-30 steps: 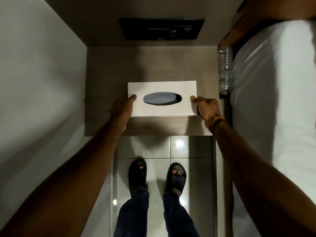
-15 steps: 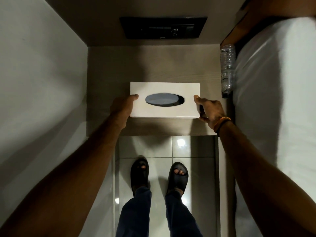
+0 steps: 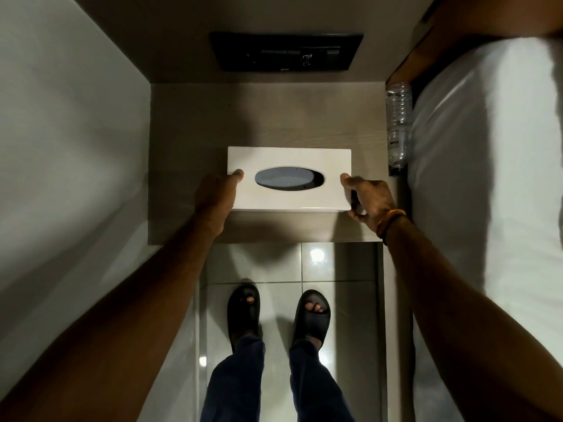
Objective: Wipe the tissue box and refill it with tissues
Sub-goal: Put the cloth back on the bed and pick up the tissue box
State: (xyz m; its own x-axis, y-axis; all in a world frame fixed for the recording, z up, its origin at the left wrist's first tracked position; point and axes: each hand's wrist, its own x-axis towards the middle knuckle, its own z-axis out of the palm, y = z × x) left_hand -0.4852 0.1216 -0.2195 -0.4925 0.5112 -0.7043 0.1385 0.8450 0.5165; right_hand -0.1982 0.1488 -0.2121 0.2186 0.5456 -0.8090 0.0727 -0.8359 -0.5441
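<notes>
Two hands grip the white tissue box (image 3: 289,158) by its short ends, our left hand (image 3: 214,194) with thumb on its top, our right hand (image 3: 370,199) curled round the other end (orange band (image 3: 393,215) at the wrist). We see it over the front half of a wooden ledge (image 3: 274,117), a water bottle (image 3: 397,123) to its right.

Left hand (image 3: 214,193) fingers hidden behind tissue box (image 3: 289,197); slot (image 3: 288,178) contents unclear

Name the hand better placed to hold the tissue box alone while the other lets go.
Right, probably: the right hand has its thumb on the tissue box and fingers curled round the near corner. The left hand shows only a thumb on top.
</notes>
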